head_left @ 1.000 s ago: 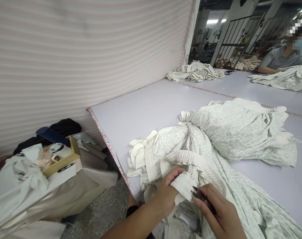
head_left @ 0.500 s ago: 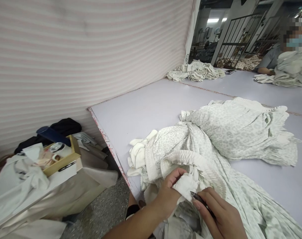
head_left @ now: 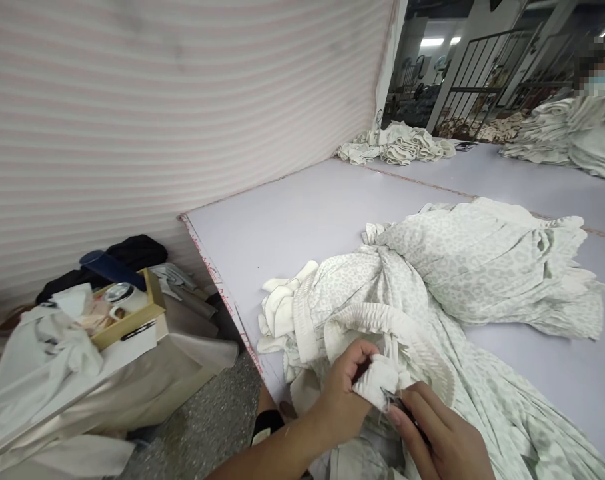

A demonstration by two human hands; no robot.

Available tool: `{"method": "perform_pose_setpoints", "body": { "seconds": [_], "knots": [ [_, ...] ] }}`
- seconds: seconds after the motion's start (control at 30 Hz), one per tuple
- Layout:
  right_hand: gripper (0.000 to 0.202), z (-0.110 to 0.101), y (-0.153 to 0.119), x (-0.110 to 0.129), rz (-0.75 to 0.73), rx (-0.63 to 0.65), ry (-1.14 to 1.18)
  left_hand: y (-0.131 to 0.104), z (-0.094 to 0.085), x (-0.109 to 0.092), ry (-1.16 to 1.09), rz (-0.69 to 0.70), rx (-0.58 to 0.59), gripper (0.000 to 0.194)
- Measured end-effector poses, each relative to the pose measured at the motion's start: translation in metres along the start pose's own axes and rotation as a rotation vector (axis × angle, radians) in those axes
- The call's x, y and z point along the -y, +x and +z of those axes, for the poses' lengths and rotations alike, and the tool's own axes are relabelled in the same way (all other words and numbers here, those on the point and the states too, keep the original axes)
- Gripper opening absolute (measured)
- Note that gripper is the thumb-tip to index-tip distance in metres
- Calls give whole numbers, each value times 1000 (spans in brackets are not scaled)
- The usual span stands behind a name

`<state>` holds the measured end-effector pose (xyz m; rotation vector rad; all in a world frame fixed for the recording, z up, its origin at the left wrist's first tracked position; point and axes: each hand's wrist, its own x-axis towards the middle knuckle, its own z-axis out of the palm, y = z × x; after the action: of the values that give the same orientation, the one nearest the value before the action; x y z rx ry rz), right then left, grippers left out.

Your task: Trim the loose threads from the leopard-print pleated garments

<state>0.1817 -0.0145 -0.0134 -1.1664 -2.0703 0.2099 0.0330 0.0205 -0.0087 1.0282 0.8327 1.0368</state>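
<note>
My left hand is closed on a bunched white piece of cloth, thumb on top. In my right hand are dark thread snips, mostly covered by the fingers. Their tips touch the edge of the held cloth, where loose white threads stick out. Around both hands lies a pale leopard-print garment, with its gathered white waistband curving just above them. To the left of the waistband, several layered white edges belong to the pile.
A bundle of similar print garments lies on the pale table. Folded pieces sit at the back. At the far right, a person is behind a stack. Left, beyond the table edge, stands a box of small items.
The snips have shifted slightly along the cloth edge, and loose threads now show at their tips. The left hand has turned the cloth a little. At far right, the co-worker's arm is hidden now.
</note>
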Motion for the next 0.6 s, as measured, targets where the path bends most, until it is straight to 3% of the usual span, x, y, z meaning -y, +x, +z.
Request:
{"method": "perform_pose_setpoints", "body": {
  "seconds": [0.17, 0.4, 0.6],
  "knots": [
    [26, -6, 6, 4, -10, 39, -15, -4, -4, -2, 206, 119, 14, 17],
    [25, -5, 5, 6, 25, -8, -81, -5, -7, -8, 537, 264, 9, 18],
    [23, -3, 4, 3, 48, -3, -24, -3, -8, -9, 631, 385, 60, 21]
  ]
}}
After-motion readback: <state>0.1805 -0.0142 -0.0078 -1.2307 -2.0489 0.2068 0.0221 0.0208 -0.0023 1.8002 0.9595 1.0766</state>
